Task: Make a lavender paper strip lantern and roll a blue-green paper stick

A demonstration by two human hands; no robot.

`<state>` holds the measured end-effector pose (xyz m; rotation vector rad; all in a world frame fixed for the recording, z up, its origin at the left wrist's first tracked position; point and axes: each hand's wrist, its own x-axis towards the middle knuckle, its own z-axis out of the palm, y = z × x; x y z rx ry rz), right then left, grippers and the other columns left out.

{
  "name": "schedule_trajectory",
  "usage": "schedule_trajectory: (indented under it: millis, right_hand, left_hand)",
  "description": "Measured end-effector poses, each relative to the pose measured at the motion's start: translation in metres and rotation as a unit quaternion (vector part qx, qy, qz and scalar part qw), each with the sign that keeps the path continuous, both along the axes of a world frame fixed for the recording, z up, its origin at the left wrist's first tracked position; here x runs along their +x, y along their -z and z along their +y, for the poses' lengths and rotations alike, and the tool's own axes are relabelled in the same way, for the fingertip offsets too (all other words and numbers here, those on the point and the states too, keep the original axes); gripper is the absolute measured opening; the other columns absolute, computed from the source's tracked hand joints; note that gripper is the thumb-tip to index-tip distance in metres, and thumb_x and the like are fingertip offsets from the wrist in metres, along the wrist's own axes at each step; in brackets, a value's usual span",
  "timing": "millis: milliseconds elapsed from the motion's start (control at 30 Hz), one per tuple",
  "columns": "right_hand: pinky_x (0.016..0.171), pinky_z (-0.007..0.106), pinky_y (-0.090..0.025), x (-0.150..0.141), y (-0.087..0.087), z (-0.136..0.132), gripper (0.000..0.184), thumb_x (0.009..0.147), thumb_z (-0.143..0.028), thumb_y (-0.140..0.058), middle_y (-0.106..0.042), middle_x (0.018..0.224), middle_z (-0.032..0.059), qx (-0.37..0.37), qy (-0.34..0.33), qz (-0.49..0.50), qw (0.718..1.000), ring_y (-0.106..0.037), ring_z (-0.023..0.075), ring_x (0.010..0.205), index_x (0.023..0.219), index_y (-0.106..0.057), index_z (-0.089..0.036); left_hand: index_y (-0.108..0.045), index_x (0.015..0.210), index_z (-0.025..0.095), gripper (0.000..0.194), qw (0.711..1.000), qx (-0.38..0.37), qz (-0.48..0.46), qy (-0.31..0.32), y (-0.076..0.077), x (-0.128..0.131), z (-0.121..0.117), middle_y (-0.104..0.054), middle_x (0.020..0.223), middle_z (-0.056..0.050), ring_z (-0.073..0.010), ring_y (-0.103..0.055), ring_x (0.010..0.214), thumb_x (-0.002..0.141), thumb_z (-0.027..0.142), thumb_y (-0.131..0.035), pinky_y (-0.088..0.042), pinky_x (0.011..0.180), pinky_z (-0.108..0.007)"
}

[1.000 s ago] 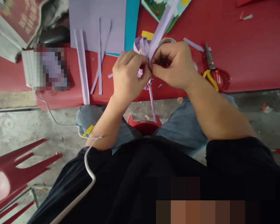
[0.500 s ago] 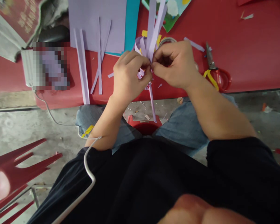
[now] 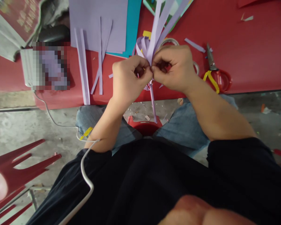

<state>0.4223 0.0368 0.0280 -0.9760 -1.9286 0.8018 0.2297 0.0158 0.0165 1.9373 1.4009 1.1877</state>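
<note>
Several long purple paper strips [image 3: 158, 28] fan upward from between my fingertips. My left hand [image 3: 130, 76] pinches their lower ends from the left, its thumb and forefinger closed. From the right, my right hand [image 3: 174, 68] pinches the same spot, fingertips almost touching the left ones. Just behind the hands sits a curled purple paper piece [image 3: 142, 45] made of loops. A thin purple stick [image 3: 153, 104] hangs below the hands past the table edge. My fingers hide where the strips meet.
Scissors [image 3: 215, 73] with red and yellow handles lie at the right on the red table [image 3: 248, 56]. A tape roll [image 3: 170, 41] stands behind my right hand. Loose purple strips [image 3: 83, 68] and purple sheets [image 3: 98, 25] lie left. A white cable [image 3: 86, 175] runs along my left arm.
The strips between my fingers have spread into a wider fan, with more separate ends showing. My left hand's fingers have dipped slightly. Both hands stay together at the same place.
</note>
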Motion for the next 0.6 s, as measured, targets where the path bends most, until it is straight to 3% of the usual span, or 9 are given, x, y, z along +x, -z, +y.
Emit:
schedule_trajectory:
  millis: [167, 433, 600]
  right_hand:
    - [0.07, 0.04, -0.05, -0.0014, -0.0005, -0.0006, 0.026, 0.084, -0.034, -0.085, -0.066, 0.076, 0.0016, -0.017, 0.009, -0.028, 0.999, -0.054, 0.0204, 0.068, 0.073, -0.062, -0.029]
    - [0.063, 0.038, -0.045, -0.0016, 0.0005, 0.0008, 0.02, 0.081, -0.019, -0.079, -0.062, 0.07, -0.0005, 0.022, -0.016, 0.02, 0.999, -0.054, 0.0179, 0.063, 0.072, -0.064, -0.028]
    - [0.061, 0.036, -0.045, -0.0011, 0.0001, 0.0007, 0.015, 0.079, -0.022, -0.076, -0.063, 0.069, -0.0017, 0.011, -0.003, 0.025, 1.0, -0.053, 0.0169, 0.063, 0.071, -0.065, -0.028]
  left_hand:
    - [-0.061, 0.077, 0.027, 0.021, 1.0, -0.019, -0.014, -0.004, -0.0011, -0.0007, -0.0023, -0.064, 0.067, 0.0, -0.0213, -0.064, 0.067, 0.089, 0.035, -0.077, -0.052, 0.064, -0.038]
    - [-0.061, 0.077, 0.027, 0.018, 0.999, -0.038, -0.004, 0.018, -0.0003, -0.0004, -0.0015, -0.066, 0.067, -0.001, -0.0239, -0.069, 0.071, 0.091, 0.028, -0.072, -0.053, 0.065, -0.04]
    - [-0.063, 0.074, 0.027, 0.019, 1.0, -0.014, -0.018, 0.0, -0.0017, 0.0001, 0.0003, -0.065, 0.064, 0.0, -0.0206, -0.063, 0.064, 0.087, 0.027, -0.077, -0.051, 0.06, -0.037]
